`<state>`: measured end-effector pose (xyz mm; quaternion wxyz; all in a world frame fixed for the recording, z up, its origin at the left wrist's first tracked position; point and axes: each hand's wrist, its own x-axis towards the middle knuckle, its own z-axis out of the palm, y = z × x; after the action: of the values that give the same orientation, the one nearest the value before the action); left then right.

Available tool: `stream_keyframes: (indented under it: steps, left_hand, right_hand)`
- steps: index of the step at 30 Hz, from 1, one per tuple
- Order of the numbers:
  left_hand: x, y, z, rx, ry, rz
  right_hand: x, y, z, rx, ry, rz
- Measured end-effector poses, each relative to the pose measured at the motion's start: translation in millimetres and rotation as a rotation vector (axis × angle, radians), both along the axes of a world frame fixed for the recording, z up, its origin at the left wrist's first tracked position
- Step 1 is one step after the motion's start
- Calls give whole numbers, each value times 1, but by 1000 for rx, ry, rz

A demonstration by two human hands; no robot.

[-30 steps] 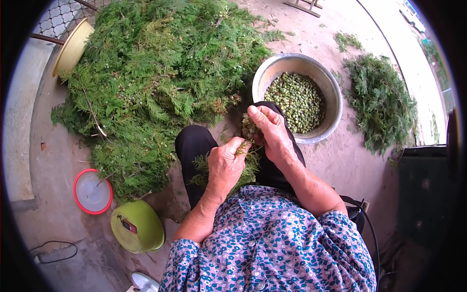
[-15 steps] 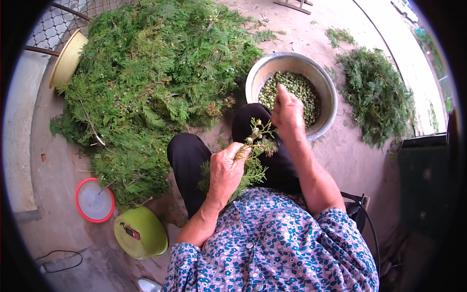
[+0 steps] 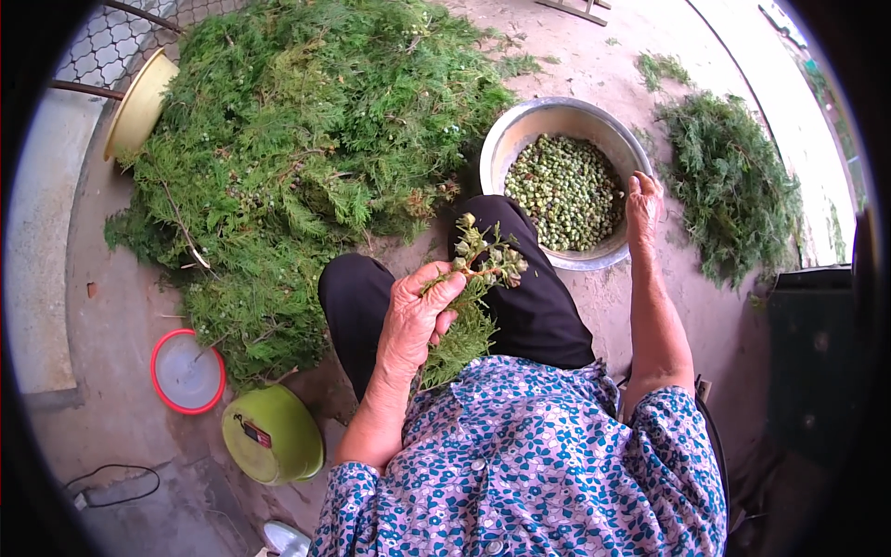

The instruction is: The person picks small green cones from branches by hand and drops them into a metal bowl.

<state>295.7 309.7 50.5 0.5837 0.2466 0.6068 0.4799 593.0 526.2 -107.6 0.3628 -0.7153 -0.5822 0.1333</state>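
Observation:
Over my knees, my left hand (image 3: 422, 311) is closed around a conifer sprig (image 3: 469, 325). Pale green cones (image 3: 506, 265) cluster at the sprig's upper end, beyond my fingertips. My right hand (image 3: 643, 206) is at the right rim of a metal basin (image 3: 497, 135), its fingers curled together. Whether those fingers grip the rim or hold something small is hidden. Inside the basin lies a broad layer of small green cones (image 3: 561, 190), with some darker ones among them.
A large heap of conifer branches (image 3: 306, 139) spreads to the left; a smaller pile (image 3: 729, 186) lies right of the basin. A yellow basin (image 3: 141, 104) leans at far left. Near my left side are a red-rimmed lid (image 3: 188, 371) and a green tub (image 3: 269, 436) on its side.
My right hand has moved away from above the sprig and the basin's near side to its right rim. The left hand still holds the sprig, whose cone-bearing tip now shows more plainly.

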Motion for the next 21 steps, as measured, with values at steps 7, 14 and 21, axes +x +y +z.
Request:
stream_keyframes:
  steps: [7,14,21]
  left_hand:
    - [-5,7,-2,-60,-192,-87]
    - [-13,10,-3,-151,-289,-143]
    - [-18,4,-12,-187,-366,-129]
  right_hand:
    - [-111,-75,114,-395,1224,1069]
    - [-128,-87,145,-629,1024,1594]
    - [-140,-94,153,-315,564,1743]
